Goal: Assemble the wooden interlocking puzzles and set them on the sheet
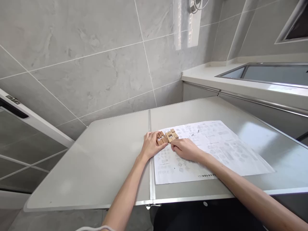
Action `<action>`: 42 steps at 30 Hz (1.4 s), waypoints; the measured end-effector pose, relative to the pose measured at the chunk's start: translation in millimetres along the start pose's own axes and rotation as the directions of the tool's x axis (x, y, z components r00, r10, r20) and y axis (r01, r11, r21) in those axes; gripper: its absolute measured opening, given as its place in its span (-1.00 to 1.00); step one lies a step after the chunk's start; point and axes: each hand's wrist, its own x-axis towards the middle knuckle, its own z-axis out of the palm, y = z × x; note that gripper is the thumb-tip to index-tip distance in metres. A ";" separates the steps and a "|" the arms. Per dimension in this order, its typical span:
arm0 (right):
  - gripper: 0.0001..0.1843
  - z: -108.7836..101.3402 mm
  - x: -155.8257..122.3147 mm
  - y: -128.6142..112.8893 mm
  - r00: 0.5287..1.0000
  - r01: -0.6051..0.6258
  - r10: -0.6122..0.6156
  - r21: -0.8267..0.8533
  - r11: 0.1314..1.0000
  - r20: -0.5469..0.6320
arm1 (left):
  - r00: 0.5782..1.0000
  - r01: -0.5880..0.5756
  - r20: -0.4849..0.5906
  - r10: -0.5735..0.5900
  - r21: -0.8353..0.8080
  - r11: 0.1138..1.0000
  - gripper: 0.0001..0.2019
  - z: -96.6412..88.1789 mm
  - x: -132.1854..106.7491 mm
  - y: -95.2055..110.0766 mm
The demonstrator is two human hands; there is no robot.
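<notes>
On the table two flat wooden block pieces lie side by side at the upper left of a printed sheet (pixel 226 154). The reddish-brown wooden block piece (pixel 162 138) has a small gap in its middle. My left hand (pixel 152 144) grips it, fingers around its left and top and thumb along its lower edge. Touching or nearly touching it on the right is a pale wooden block piece (pixel 171 135), also with a hole at its centre. My right hand (pixel 185 149) rests on the sheet with curled fingers, at this pale piece's lower edge. Whatever those fingertips pinch is hidden.
A folding table (pixel 108 160) with a metal seam supports the sheet. Behind it rises a grey tiled wall (pixel 103 64). At the right a white counter (pixel 202 72) carries a sink (pixel 271 73). A white-framed door (pixel 48 118) stands at the left.
</notes>
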 end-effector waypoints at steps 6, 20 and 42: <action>-0.71 2.9 0.8 2.1 1.000 -0.009 0.009 0.009 1.000 -0.010 | 0.998 0.007 -0.067 -0.003 0.049 0.999 -0.36 0.3 -1.3 1.6; -0.55 -10.1 3.0 -3.5 0.946 -0.284 0.313 0.690 0.666 0.087 | 0.979 -0.163 -0.125 0.158 -0.032 0.986 -0.32 -7.2 -5.9 32.6; -0.50 -13.4 3.1 -0.5 0.935 -0.298 -0.110 0.915 0.273 0.338 | 0.939 0.171 0.198 -0.281 -0.978 -0.117 -0.31 -16.1 0.6 41.9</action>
